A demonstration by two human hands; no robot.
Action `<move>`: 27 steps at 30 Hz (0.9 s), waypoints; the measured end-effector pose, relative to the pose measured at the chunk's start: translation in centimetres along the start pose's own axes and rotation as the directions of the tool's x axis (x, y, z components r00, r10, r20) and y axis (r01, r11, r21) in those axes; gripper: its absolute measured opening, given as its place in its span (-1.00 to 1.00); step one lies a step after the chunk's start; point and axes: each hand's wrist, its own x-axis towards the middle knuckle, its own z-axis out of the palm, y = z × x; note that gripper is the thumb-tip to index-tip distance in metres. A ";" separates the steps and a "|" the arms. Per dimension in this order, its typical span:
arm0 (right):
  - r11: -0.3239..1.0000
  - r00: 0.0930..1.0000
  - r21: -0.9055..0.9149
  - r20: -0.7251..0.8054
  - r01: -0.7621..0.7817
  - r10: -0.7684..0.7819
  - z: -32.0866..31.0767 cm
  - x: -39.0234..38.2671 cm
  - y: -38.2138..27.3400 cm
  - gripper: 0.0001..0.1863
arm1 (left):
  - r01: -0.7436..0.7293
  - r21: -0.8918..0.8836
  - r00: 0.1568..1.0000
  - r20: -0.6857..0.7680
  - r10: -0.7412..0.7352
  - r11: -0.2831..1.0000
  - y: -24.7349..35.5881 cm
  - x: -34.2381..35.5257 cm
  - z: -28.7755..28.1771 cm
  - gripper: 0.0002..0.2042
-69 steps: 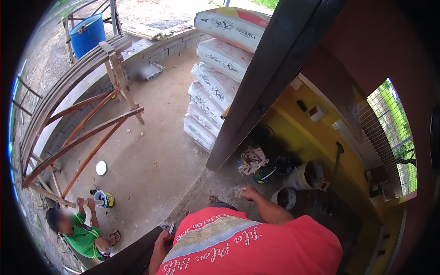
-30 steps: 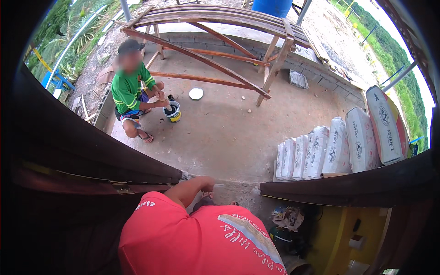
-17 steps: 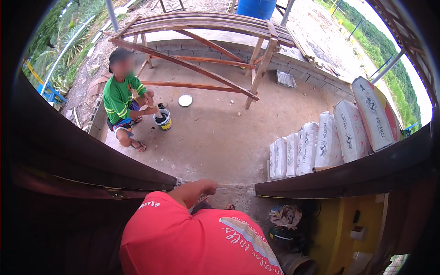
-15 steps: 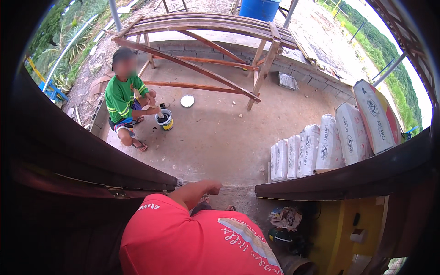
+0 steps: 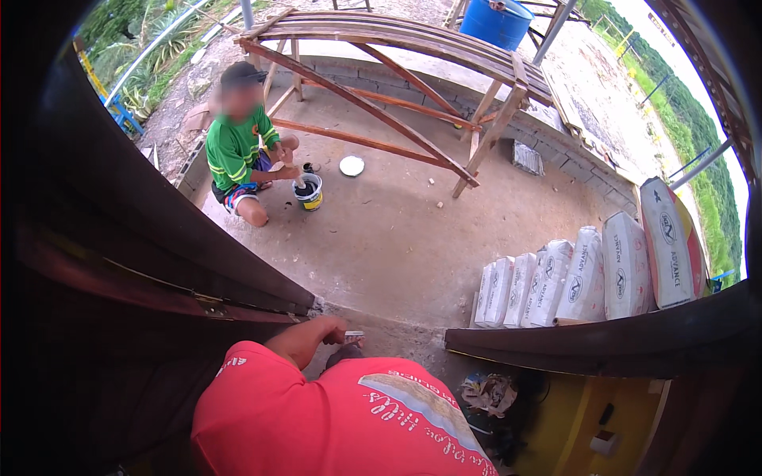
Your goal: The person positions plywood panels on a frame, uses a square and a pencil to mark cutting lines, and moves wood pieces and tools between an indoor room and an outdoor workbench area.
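My left arm in a red shirt sleeve reaches forward at the lower middle, and my left hand point(image 5: 336, 328) is low beside the doorway edge. Its fingers look curled closed; whatever they may hold is hidden. Just right of it is a small pale pinkish shape point(image 5: 355, 337), too small to name for sure. My right hand is out of view. Farther off at the left, a person in a green long-sleeved shirt point(image 5: 238, 151) squats over a bucket point(image 5: 310, 195) of dark material. Their hand grips a pale stick-like tool point(image 5: 299, 181) standing in it.
Dark door panels point(image 5: 159, 214) flank the opening. Stacked cement bags point(image 5: 583, 274) line the right side. A wooden trestle bench point(image 5: 381, 36) spans the back, with a blue drum point(image 5: 498, 24) behind. A white round lid point(image 5: 352, 166) and a grey block point(image 5: 528, 158) lie on the concrete floor.
My left hand has drawn back and to the left. The view has shifted, so the scene sits slightly right and lower. The squatting person still holds the tool in the bucket.
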 end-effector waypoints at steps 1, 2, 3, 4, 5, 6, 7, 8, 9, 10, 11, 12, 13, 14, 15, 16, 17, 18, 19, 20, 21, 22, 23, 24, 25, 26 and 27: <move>1.000 1.000 -0.027 0.030 0.003 -0.003 0.2 0.2 0.3 -0.74 | 0.009 -0.015 0.999 0.036 -0.009 1.000 -0.7 -0.5 0.5 -0.86; 0.998 0.998 -0.059 0.066 0.018 -0.014 0.2 0.4 0.5 -0.74 | 0.007 -0.007 1.000 0.021 -0.007 1.000 -1.0 -0.7 0.8 -0.86; 0.995 0.993 -0.094 0.109 0.045 -0.034 0.2 0.5 0.9 -0.75 | 0.002 0.003 1.000 0.000 -0.002 1.000 -1.2 -0.9 1.0 -0.87; 0.989 0.987 -0.127 0.154 0.074 -0.054 0.1 0.5 1.3 -0.75 | -0.007 0.008 1.000 -0.027 0.008 1.000 -1.0 -1.4 1.0 -0.87; 0.978 0.970 -0.156 0.221 0.140 -0.103 -0.4 0.6 1.5 -0.76 | -0.017 0.016 0.998 -0.053 0.018 1.000 -0.7 -1.8 1.0 -0.87; 0.959 0.943 -0.178 0.293 0.220 -0.161 -0.7 0.9 1.5 -0.76 | -0.025 0.015 0.996 -0.081 0.026 1.000 -0.5 -2.2 1.1 -0.88; 0.947 0.926 -0.182 0.323 0.263 -0.195 -1.1 1.3 1.4 -0.77 | -0.036 0.010 0.993 -0.110 0.037 0.999 -0.3 -2.6 1.2 -0.88; 0.940 0.913 -0.169 0.340 0.295 -0.225 -1.3 1.8 1.4 -0.77 | -0.042 0.010 0.990 -0.137 0.043 0.999 0.1 -2.9 1.2 -0.88; 0.965 0.952 -0.131 0.239 0.227 -0.192 -1.6 2.2 1.0 -0.76 | -0.043 0.026 0.986 -0.159 0.046 0.999 0.9 -3.2 0.6 -0.88; 0.984 0.980 -0.074 0.126 0.163 -0.153 -1.8 2.3 0.8 -0.76 | -0.043 0.050 0.984 -0.173 0.051 0.998 2.0 -3.4 -0.2 -0.88; 0.998 0.995 0.048 -0.086 0.046 -0.041 -2.3 2.4 0.5 -0.74 | -0.047 0.084 0.981 -0.185 0.062 0.995 3.3 -3.6 -1.2 -0.87; 0.997 0.992 0.074 -0.125 0.012 -0.002 -3.2 2.5 0.5 -0.74 | -0.057 0.133 0.974 -0.209 0.084 0.990 4.5 -3.5 -2.4 -0.86; 0.992 0.982 0.126 -0.185 -0.023 0.046 -4.3 2.3 1.1 -0.74 | -0.091 0.117 0.967 -0.226 0.115 0.989 4.9 -2.9 -3.1 -0.86; 0.989 0.979 0.145 -0.196 -0.029 0.058 -5.1 2.5 1.3 -0.73 | -0.137 0.133 0.961 -0.224 0.164 0.982 5.2 -1.9 -3.5 -0.85; 0.968 0.964 0.224 -0.259 0.116 -0.056 -5.6 5.6 4.7 -0.68 | -0.138 0.145 0.955 -0.244 0.170 0.980 5.0 -1.3 -3.5 -0.84; 0.975 0.945 0.194 -0.326 0.107 -0.039 -5.1 4.1 3.4 -0.69 | -0.237 0.222 0.935 -0.213 0.284 0.946 5.0 -0.4 -4.3 -0.82; 0.990 0.959 0.124 -0.281 0.071 -0.034 -5.7 5.0 4.9 -0.69 | -0.309 0.253 0.898 -0.240 0.368 0.917 5.2 -0.4 -4.2 -0.82; 1.000 0.970 0.008 -0.243 0.030 -0.027 -5.6 6.1 5.2 -0.67 | -0.340 0.211 0.875 -0.287 0.390 0.917 4.0 0.2 -4.1 -0.80; 0.992 0.980 -0.110 -0.184 0.060 -0.080 -5.6 8.2 6.9 -0.63 | -0.365 0.175 0.859 -0.315 0.403 0.914 2.0 1.9 -3.5 -0.78; 0.989 0.985 -0.140 -0.154 0.051 -0.073 -4.2 7.4 5.1 -0.57 | -0.371 0.138 0.844 -0.361 0.396 0.918 -1.8 3.9 -3.0 -0.77; 0.938 0.964 -0.316 -0.174 0.140 -0.202 -3.5 6.8 5.5 -0.63 | -0.374 0.137 0.836 -0.378 0.398 0.917 -5.2 6.8 -2.9 -0.75; 0.849 0.931 -0.492 -0.178 0.196 -0.318 -3.7 5.5 6.8 -0.65 | -0.401 0.178 0.797 -0.416 0.438 0.899 -6.4 9.0 -2.7 -0.73; 0.868 0.922 -0.467 -0.236 0.169 -0.307 -3.7 3.9 7.8 -0.65 | -0.374 0.203 0.844 -0.330 0.422 0.905 -6.0 9.0 -3.9 -0.73; 0.885 0.939 -0.457 -0.255 0.092 -0.230 -3.1 2.9 8.4 -0.62 | -0.345 0.221 0.871 -0.286 0.399 0.912 -4.1 8.1 -4.0 -0.72; 0.897 0.955 -0.442 -0.260 0.014 -0.143 -2.2 1.5 9.6 -0.58 | -0.320 0.240 0.894 -0.245 0.376 0.917 -3.2 7.5 -4.0 -0.72; 0.903 0.951 -0.430 -0.274 0.009 -0.141 -1.7 0.3 10.1 -0.58 | -0.301 0.260 0.905 -0.224 0.361 0.917 -2.4 7.0 -3.9 -0.71; 0.924 0.971 -0.382 -0.227 -0.017 -0.076 -1.3 -1.3 10.0 -0.57 | -0.293 0.275 0.910 -0.214 0.355 0.916 -1.7 6.5 -3.8 -0.71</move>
